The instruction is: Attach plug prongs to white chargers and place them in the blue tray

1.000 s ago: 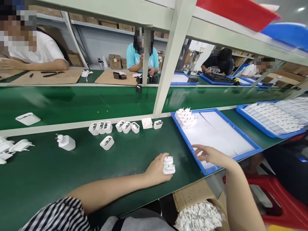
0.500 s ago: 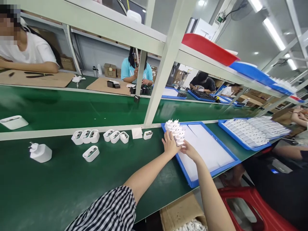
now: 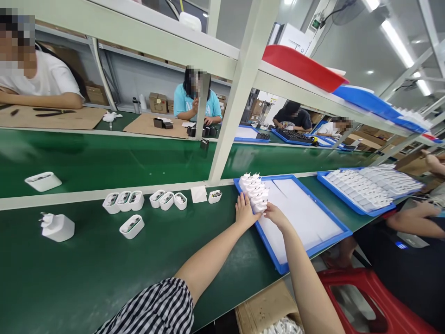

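Two rows of white plug adapters [image 3: 253, 189] stand packed together, prongs up, at the left side of a blue-rimmed tray [image 3: 314, 197] lined with a white sheet. My left hand [image 3: 246, 213] lies along the rows' left side, fingers stretched out and apart, its thumb against the near end. At that near end, my right hand [image 3: 277, 217] has its fingers bent round the nearest plug adapter, which is mostly hidden by them. Left of the tray, several open white adapter shells [image 3: 125, 200] with circuit boards inside stand on the green bench.
A single pronged adapter [image 3: 58, 227] and a loose shell [image 3: 132, 226] lie to the left. A second blue tray [image 3: 363, 192] full of adapters is at the right. A post [image 3: 236, 102] rises behind my hands. Co-workers sit opposite; a red stool [image 3: 368, 297] stands lower right.
Both hands stay at the near end of the adapter rows with only a slight shift. At the far left, a white shell on the green strip behind the bench has moved right.
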A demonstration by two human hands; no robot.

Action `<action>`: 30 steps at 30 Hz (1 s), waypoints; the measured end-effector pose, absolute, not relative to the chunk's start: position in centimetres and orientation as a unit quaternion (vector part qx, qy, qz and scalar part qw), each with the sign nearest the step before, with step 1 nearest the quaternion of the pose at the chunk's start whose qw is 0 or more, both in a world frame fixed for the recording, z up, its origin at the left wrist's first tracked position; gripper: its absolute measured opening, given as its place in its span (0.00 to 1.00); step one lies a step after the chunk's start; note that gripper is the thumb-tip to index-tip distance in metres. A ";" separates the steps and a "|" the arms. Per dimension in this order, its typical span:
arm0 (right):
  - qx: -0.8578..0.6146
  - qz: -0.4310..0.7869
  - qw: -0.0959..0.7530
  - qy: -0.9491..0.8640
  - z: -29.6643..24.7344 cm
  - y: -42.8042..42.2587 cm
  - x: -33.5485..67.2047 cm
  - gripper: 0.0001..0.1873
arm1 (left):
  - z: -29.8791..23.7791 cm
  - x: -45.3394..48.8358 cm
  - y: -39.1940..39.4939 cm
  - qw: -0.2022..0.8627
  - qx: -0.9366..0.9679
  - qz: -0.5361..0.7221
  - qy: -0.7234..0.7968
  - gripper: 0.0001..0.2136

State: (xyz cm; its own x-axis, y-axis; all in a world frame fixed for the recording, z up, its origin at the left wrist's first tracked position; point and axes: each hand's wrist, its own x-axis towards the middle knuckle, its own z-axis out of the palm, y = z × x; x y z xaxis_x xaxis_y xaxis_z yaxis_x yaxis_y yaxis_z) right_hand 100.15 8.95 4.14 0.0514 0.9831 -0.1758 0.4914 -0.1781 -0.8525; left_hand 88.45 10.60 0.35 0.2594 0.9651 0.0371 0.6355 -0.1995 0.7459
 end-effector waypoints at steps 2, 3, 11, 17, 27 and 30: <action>-0.667 0.388 0.295 -0.564 4.2 9.1 100.1 0.23 | 0.4 88.4 10.6 0.312 0.728 0.268 0.548 0.39; -0.674 0.381 0.288 -0.564 4.2 9.1 100.0 0.21 | 0.5 88.4 10.6 0.309 0.728 0.273 0.548 0.39; -0.679 0.363 0.268 -0.579 4.6 8.7 99.2 0.20 | 0.8 88.2 9.8 0.245 0.720 0.339 0.554 0.25; -0.661 0.365 0.288 -0.589 5.2 7.5 99.9 0.21 | 2.5 87.4 9.6 0.282 0.740 0.261 0.552 0.20; -0.692 0.245 0.382 -0.561 5.1 2.4 97.4 0.19 | 10.6 77.8 11.8 0.358 0.731 0.329 0.479 0.14; -0.684 0.224 0.372 -0.586 3.0 0.4 94.0 0.18 | 11.7 76.3 11.1 0.364 0.715 0.363 0.474 0.13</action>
State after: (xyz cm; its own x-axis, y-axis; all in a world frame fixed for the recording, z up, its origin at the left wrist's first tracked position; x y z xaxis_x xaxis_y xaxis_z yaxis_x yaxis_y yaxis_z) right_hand 93.98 0.40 2.99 0.2133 0.9684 0.1295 0.6345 -0.0365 -0.7721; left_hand 76.25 11.11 11.71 0.2877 0.9416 0.1750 0.4132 -0.2869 0.8643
